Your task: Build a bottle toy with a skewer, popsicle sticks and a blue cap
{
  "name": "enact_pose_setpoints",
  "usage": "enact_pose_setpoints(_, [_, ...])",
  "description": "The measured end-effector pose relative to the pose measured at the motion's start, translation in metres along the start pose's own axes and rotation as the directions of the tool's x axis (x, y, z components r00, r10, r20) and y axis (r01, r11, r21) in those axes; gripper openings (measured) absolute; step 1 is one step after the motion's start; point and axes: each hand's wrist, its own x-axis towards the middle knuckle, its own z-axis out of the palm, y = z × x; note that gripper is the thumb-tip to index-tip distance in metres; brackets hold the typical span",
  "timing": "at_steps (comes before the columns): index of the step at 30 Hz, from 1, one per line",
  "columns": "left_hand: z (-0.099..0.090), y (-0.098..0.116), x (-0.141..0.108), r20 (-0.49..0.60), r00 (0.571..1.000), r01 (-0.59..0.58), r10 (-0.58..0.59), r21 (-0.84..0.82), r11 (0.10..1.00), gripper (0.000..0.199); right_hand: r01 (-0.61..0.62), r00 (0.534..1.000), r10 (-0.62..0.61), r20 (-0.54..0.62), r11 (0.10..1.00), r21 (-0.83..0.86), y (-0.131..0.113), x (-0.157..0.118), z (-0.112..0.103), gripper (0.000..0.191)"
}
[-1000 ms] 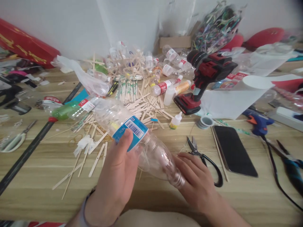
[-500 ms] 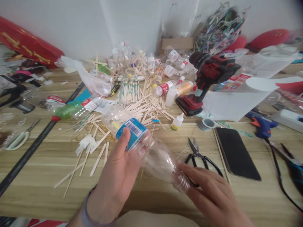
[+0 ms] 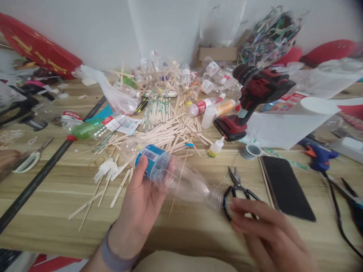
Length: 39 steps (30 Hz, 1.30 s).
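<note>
A clear plastic bottle with a blue barcode label lies slantwise above the table, its open neck toward the lower right. My left hand is wrapped round its middle from below, thumb on the label. Just off the bottle's neck is my right hand, its fingertips drawn together and blurred; whether something thin is between them is too small to tell. Black-handled pliers lie behind the right fingers, jaws apart.
Wooden sticks are heaped mid-table, with bottles behind. A red drill stands beyond a small glue bottle. At right lie a phone and a blue glue gun. Another person's hand is by scissors at far left.
My right hand has come off the bottle's neck and moved a little right. My left hand still holds the bottle. Another person's hand has appeared at the left edge. The view has shifted slightly.
</note>
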Motion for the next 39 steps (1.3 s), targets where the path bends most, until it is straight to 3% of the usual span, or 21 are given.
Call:
enact_pose_setpoints(2, [-0.003,0.001,0.002,0.007,0.999,-0.032,0.032,-0.023,0.999,0.025,-0.173,0.978,0.201,-0.056,0.930,0.325,-0.004,0.011,0.010,0.011])
enact_pose_setpoints(3, [-0.005,0.000,0.002,0.018,0.999,-0.038,0.039,-0.032,0.999,0.026,-0.281,0.932,0.359,-0.051,0.805,0.522,-0.005,0.017,0.014,0.013])
enact_pose_setpoints(5, [-0.010,-0.001,0.004,0.051,0.998,-0.033,0.035,-0.047,0.998,0.026,-0.434,0.806,0.582,0.103,0.464,0.772,-0.007,0.030,0.020,0.016])
enact_pose_setpoints(7, [-0.016,-0.003,0.006,0.088,0.996,-0.008,0.013,-0.059,0.998,0.024,-0.459,0.722,0.649,0.242,0.186,0.869,-0.008,0.042,0.022,0.022])
enact_pose_setpoints(8, [-0.019,-0.003,0.006,0.104,0.995,0.009,-0.003,-0.062,0.998,0.022,-0.455,0.697,0.657,0.288,0.095,0.886,-0.008,0.047,0.021,0.023])
enact_pose_setpoints(10, [-0.026,-0.003,0.007,0.132,0.991,0.040,-0.031,-0.070,0.997,0.018,-0.441,0.682,0.651,0.333,0.004,0.897,-0.009,0.055,0.017,0.025])
enact_pose_setpoints(11, [-0.030,-0.003,0.007,0.150,0.988,0.048,-0.036,-0.079,0.996,0.017,-0.433,0.689,0.645,0.331,0.000,0.901,-0.010,0.057,0.016,0.026])
enact_pose_setpoints(13, [-0.037,-0.002,0.006,0.192,0.981,0.044,-0.025,-0.097,0.994,0.020,-0.416,0.718,0.636,0.281,0.070,0.907,-0.010,0.058,0.013,0.026])
enact_pose_setpoints(14, [-0.041,-0.002,0.005,0.218,0.976,0.040,-0.017,-0.102,0.994,0.023,-0.411,0.738,0.634,0.231,0.149,0.899,-0.010,0.056,0.013,0.025])
enact_pose_setpoints(17, [-0.052,-0.006,0.004,0.311,0.950,0.063,-0.031,-0.094,0.994,0.031,-0.447,0.808,0.581,0.103,0.490,0.748,-0.010,0.047,0.017,0.013])
enact_pose_setpoints(19, [-0.057,-0.010,0.004,0.392,0.918,0.102,-0.061,-0.086,0.991,0.032,-0.484,0.853,0.502,0.144,0.656,0.579,-0.012,0.044,0.022,0.025])
enact_pose_setpoints(20, [-0.059,-0.012,0.004,0.434,0.898,0.119,-0.072,-0.083,0.989,0.031,-0.503,0.859,0.469,0.204,0.697,0.512,-0.013,0.044,0.025,0.036])
enact_pose_setpoints(22, [-0.063,-0.017,0.002,0.503,0.861,0.138,-0.081,-0.079,0.987,0.029,-0.531,0.847,0.440,0.299,0.734,0.424,-0.016,0.049,0.030,0.049])
enact_pose_setpoints(24, [-0.068,-0.020,-0.001,0.536,0.840,0.148,-0.090,-0.065,0.987,0.027,-0.539,0.839,0.442,0.317,0.756,0.372,-0.017,0.056,0.033,0.045])
enact_pose_setpoints(27, [-0.083,-0.020,-0.008,0.514,0.850,0.117,-0.111,0.022,0.993,0.028,-0.513,0.853,0.405,0.331,0.769,0.382,-0.012,0.068,0.034,0.039])
enact_pose_setpoints(30, [-0.112,-0.009,-0.014,0.360,0.930,0.000,-0.072,0.197,0.980,0.049,-0.465,0.881,0.333,0.337,0.746,0.476,-0.004,0.078,0.026,0.036])
enact_pose_setpoints(32, [-0.133,0.007,-0.017,0.103,0.992,-0.099,0.065,0.367,0.925,0.049,-0.436,0.895,0.291,0.338,0.734,0.522,-0.002,0.085,0.018,0.036])
enact_pose_setpoints(34, [-0.144,0.028,-0.021,-0.061,0.954,-0.222,0.294,0.515,0.828,0.039,-0.406,0.898,0.226,0.378,0.756,0.512,-0.004,0.093,0.012,0.037])
enact_pose_setpoints(36, [-0.141,0.049,-0.028,-0.124,0.842,-0.364,0.525,0.587,0.723,0.032,-0.355,0.876,0.123,0.466,0.818,0.451,-0.012,0.101,0.012,0.037])
enact_pose_setpoints(37, [-0.134,0.058,-0.032,-0.063,0.808,-0.427,0.586,0.624,0.655,0.027,-0.316,0.851,0.061,0.522,0.854,0.414,-0.016,0.104,0.016,0.037])
enact_pose_setpoints(39, [-0.111,0.070,-0.037,0.171,0.800,-0.502,0.576,0.716,0.485,0.022,-0.212,0.761,-0.075,0.644,0.910,0.356,-0.028,0.110,0.027,0.042])
